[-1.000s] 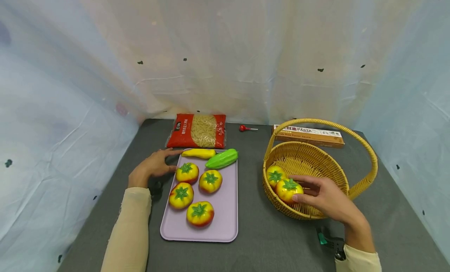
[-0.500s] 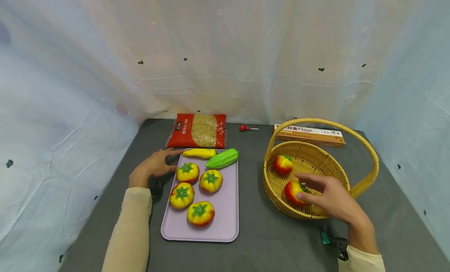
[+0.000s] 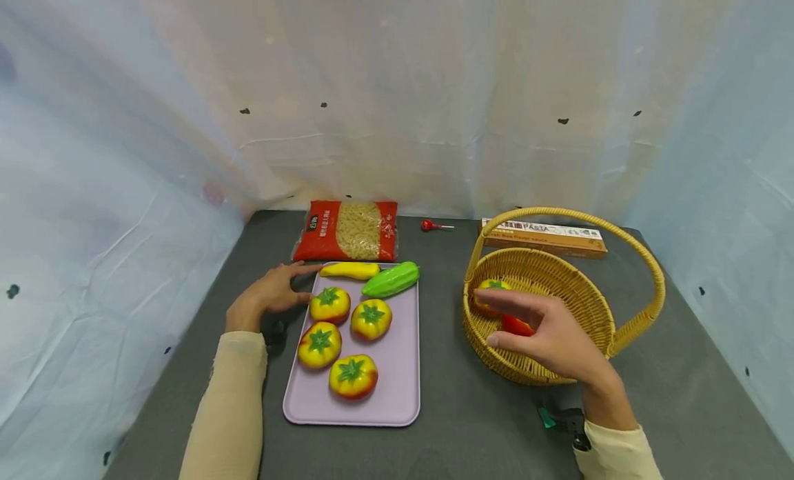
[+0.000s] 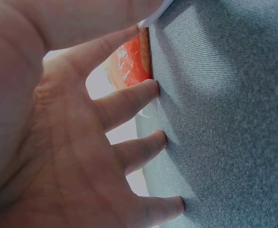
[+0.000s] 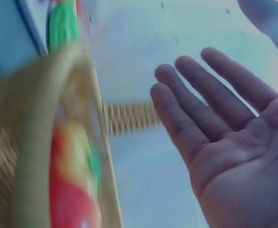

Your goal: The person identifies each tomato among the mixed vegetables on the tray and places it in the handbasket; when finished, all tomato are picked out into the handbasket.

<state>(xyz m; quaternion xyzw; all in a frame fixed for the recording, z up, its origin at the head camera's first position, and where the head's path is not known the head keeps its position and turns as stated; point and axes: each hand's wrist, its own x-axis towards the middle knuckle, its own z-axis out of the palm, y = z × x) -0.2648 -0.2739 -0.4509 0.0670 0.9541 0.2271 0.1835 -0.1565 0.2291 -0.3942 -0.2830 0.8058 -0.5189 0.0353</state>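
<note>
At the left edge of the lilac tray [image 3: 397, 370], my left hand [image 3: 267, 297] rests with spread fingers; in its wrist view, several fingertips touch the grey cloth [image 4: 224, 118]. The tray carries several yellow-red persimmons [image 3: 350, 378], a yellow pepper-like vegetable [image 3: 350, 270] and a ridged green vegetable [image 3: 391, 280]. My right hand [image 3: 558, 335] is over the wicker basket [image 3: 579, 294], thumb and fingers apart, holding nothing. Two persimmons lie inside the basket: one [image 3: 490, 306] near the left wall, the other [image 3: 516, 325] partly hidden behind the hand.
A red pasta bag [image 3: 347, 230] lies behind the tray. To its right is a red lollipop [image 3: 428, 225], then a pasta box [image 3: 546, 240] behind the basket. The basket's tall handle [image 3: 651, 273] arches over its opening. Plastic sheeting [image 3: 434, 121] surrounds the table.
My right hand let go of a persimmon in the basket, where both fruits rolled, then rose and shifted left with its fingers apart. The left hand and the tray stayed in place.
</note>
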